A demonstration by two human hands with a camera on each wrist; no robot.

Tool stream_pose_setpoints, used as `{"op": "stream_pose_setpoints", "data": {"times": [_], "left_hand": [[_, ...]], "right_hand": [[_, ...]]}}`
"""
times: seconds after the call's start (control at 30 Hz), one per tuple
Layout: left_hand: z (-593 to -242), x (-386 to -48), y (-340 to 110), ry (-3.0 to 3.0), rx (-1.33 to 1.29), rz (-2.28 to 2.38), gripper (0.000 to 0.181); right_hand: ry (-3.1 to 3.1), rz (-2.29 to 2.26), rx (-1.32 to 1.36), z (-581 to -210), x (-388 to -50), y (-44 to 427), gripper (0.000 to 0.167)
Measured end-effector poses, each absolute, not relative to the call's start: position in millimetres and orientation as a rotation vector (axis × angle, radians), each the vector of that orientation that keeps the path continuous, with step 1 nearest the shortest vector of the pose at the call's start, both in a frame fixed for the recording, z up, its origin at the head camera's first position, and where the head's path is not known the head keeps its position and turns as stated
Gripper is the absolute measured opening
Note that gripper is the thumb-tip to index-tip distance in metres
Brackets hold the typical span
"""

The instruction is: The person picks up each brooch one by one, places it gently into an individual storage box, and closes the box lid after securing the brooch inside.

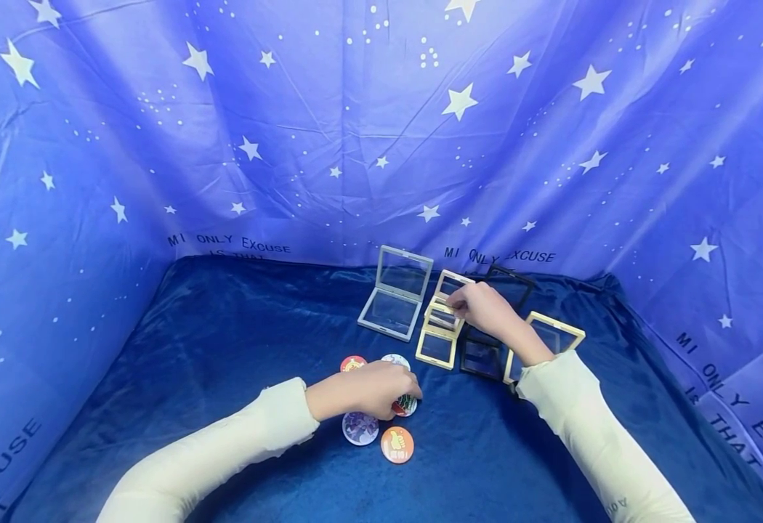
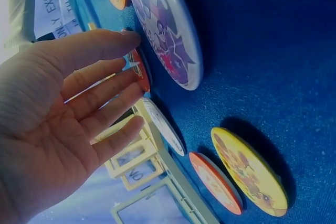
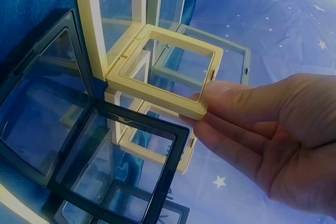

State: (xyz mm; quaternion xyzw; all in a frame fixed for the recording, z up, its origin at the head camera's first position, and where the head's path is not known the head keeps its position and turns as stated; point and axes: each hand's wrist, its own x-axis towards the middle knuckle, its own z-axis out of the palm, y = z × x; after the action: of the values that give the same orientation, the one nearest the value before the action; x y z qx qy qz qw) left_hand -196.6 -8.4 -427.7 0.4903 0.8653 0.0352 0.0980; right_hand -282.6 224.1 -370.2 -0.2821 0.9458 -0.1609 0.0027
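Pinching yellow frame [image 3: 157,96] with right hand [image 3: 294,135]; spanning badge [image 1: 406,404] with left hand [image 1: 375,387] half-open, can't tell grip; could tip frame by overpulling.

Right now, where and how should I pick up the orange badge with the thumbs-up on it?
Probably by the rim of the orange badge, pinching opposite edges and coming down from the near right: it is a thin disc lying flat on the blue cloth, and the purple badge sits close on its left, leaving that side tighter.

Violet-blue fabric walls [image 1: 316,94], pale stars [image 1: 461,102], dark lettering [image 1: 266,245], creased dark-blue velvety cloth [image 1: 224,312] below
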Motion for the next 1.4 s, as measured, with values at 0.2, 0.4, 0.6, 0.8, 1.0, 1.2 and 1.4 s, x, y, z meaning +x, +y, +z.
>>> {"op": "stream_pose_setpoints", "data": {"times": [0.2, 0.4, 0.6, 0.8, 1.0, 1.2, 1.4], "left_hand": [[-427, -196, -8, 2.575, 1.412, 0.108, 0.044], [-426, -196, -10, 2.583, 1.4, 0.134, 0.042], [-430, -198, -11, 2.583, 1.414, 0.129, 0.043], [-430, -196, -13, 2.591, 1.398, 0.139, 0.043], [-427, -195, -15, 2.594, 1.376, 0.169, 0.043], [-426, -195, -19, 2.589, 1.343, 0.217, 0.044], [-423, -199, -24, 2.604, 1.366, 0.259, 0.043]], "right_hand": [[2.954, -0.516, -0.863, -370, -282, 222, 0.037], [2.951, -0.524, -0.842, -371, -284, 221, 0.041], [2.961, -0.5, -0.796, -372, -284, 223, 0.03], [2.989, -0.478, -0.768, -373, -284, 222, 0.027], [3.001, -0.488, -0.732, -370, -281, 223, 0.028], [3.0, -0.508, -0.767, -367, -282, 222, 0.029], [2.997, -0.543, -0.782, -362, -280, 222, 0.033]]}}
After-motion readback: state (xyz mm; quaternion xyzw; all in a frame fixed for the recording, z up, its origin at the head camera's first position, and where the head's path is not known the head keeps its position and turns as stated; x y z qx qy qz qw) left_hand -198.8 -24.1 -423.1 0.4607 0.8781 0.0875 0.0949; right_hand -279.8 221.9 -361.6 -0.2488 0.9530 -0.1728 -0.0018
